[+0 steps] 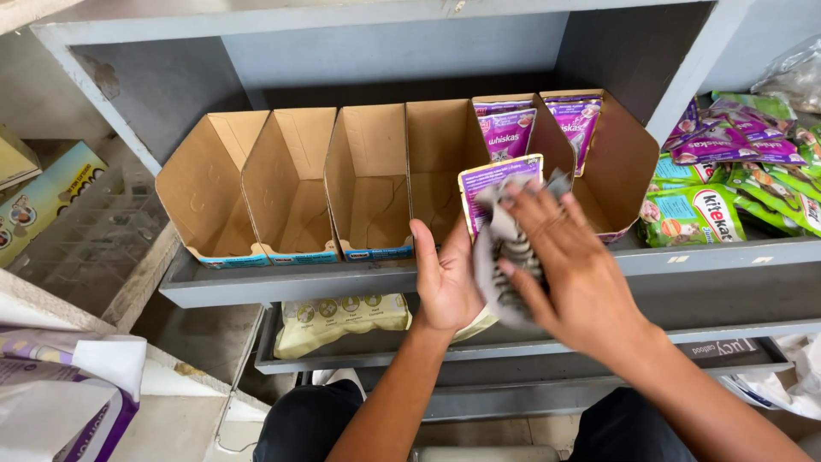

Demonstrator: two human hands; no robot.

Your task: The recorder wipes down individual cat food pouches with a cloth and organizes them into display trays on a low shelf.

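Your left hand point(446, 282) grips the purple pouch point(496, 184) before the shelf point(256, 287) while your right hand point(560, 265) presses a grey striped cloth point(509, 257) on it; wipe evenly, supporting firmly

— What do I have in hand?

— My left hand point(446, 282) holds a purple pouch point(496, 184) upright from its nine o'clock side; my right hand point(569, 274) presses a striped grey cloth point(505, 257) against its front.

— And around them?

— Open cardboard display boxes point(291, 184) stand in a row on the grey shelf point(256, 287), from ten to one o'clock. Two more purple pouches point(575, 120) stand in the boxes at twelve. Green pouches point(693, 214) lie piled at three o'clock.
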